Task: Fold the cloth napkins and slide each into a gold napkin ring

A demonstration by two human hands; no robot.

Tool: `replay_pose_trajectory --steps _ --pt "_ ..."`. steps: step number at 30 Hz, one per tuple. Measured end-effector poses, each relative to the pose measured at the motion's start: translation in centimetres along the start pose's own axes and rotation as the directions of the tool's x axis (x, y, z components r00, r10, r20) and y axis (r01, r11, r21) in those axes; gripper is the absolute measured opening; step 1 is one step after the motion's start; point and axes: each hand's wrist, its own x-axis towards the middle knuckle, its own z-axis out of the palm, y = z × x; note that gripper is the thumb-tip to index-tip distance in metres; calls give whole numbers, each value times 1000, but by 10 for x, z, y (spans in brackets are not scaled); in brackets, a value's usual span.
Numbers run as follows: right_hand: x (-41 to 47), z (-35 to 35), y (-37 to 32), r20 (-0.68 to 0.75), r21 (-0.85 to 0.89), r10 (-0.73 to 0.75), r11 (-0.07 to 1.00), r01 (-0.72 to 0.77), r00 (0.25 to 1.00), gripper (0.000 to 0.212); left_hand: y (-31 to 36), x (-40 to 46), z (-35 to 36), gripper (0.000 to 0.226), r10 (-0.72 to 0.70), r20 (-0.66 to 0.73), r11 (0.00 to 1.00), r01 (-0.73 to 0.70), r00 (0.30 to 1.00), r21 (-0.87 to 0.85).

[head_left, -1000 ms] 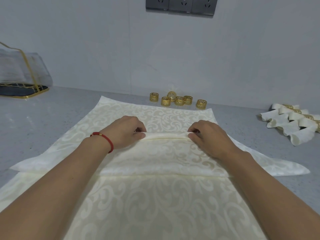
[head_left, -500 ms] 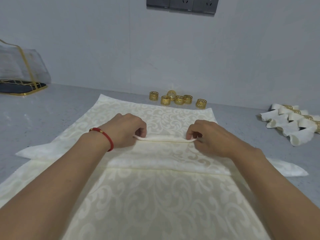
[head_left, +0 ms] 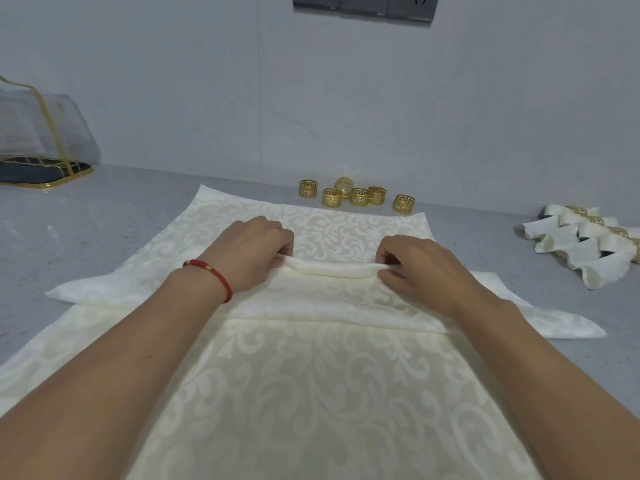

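The fingertips of both hands, left (head_left: 254, 252) and right (head_left: 420, 268), are curled out of sight behind the raised fold of the cream damask cloth napkin (head_left: 311, 393), whose near part runs off the bottom edge. Both forearms are cut by the lower corners. The grey wall socket strip (head_left: 363, 6) is cropped by the top edge, the gold-framed clear case (head_left: 38, 133) by the left, and the pile of folded, ringed napkins (head_left: 585, 244) by the right.

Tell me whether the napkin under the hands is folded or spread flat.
Partly folded: the napkin lies doubled over, and the left hand and right hand pinch up a raised pleat between them.
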Motion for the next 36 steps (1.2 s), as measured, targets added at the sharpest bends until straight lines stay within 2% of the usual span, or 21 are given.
replay_pose_trajectory --steps 3,5,8,9,11,14,18,22,25,27,30,32,34,36 --pt "0 -3 -3 60 -83 -48 995 53 997 12 2 2 0 15 47 -80 992 -37 996 123" --pt "-1 -7 -4 135 -91 -60 993 73 989 15 3 3 -3 25 83 -35 984 -77 996 158" --pt "-4 -13 -5 141 2 -3 1000 3 990 5 1 -1 -8 32 88 122 996 -92 989 22" --pt "-3 -12 -5 119 39 5 999 -10 993 10 0 -3 -11 31 74 162 996 -66 984 -53" --pt "-3 -10 -1 120 132 12 991 -28 993 12 -4 -6 -13 26 44 178 984 -12 983 -178" --pt "-3 -9 3 191 193 19 980 -56 981 9 -5 -6 -11 21 16 137 977 14 990 -211" --pt "-2 -9 0 201 141 38 988 -67 979 8 -4 -5 -5 20 1 160 987 25 987 -158" --pt "-3 -8 -8 80 37 38 998 -41 996 3 -2 -3 -6 10 14 46 998 -11 999 -56" --pt "-3 -9 -11 60 -31 8 1000 -6 998 6 2 0 -8 13 83 14 996 -83 996 36" --pt "-2 -10 -14 101 -91 -11 996 21 995 11 4 1 -10 21 107 62 993 -110 992 47" --pt "-3 -18 -18 196 -87 14 996 3 980 8 4 -2 -13 30 88 199 996 -82 976 -39" --pt "-5 -21 -19 181 -55 28 998 -18 983 8 -1 -6 -17 26 61 253 987 -20 966 -160" --pt "-5 -21 -16 150 -40 33 999 -27 988 14 -6 -9 -19 19 50 225 968 8 973 -250" --pt "-4 -21 -14 183 15 59 998 -63 981 7 -8 -9 -18 14 45 185 961 8 982 -276"
